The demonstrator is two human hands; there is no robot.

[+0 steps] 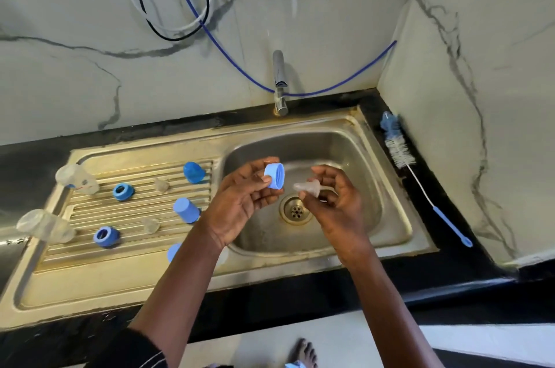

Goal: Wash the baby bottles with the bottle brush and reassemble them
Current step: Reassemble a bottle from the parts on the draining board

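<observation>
Head view: over the sink basin (pixel 375 217), the left hand (pixel 243 199) curls fingers and thumb round a blue screw ring (pixel 274 176), and the right hand (pixel 333 202) pinches a clear teat (pixel 307 187) just beside it. Clear bottles (pixel 45 225) and blue caps (pixel 186 210) lie on the drainboard (pixel 90 259) at the sink's left end. Farther off, the bottle brush (pixel 399 153) lies along the counter's (pixel 468 265) right edge.

There are two clear bottles (pixel 76 180) (pixel 45 225), three blue rings (pixel 123 192) (pixel 105 236) (pixel 274 176), three blue caps (pixel 193 171) (pixel 186 210) (pixel 173 251), three clear teats (pixel 161 184) (pixel 151 225) (pixel 306 186), one brush (pixel 399 154), one tap (pixel 280 82) and two hands (pixel 240 202) (pixel 338 202).
</observation>
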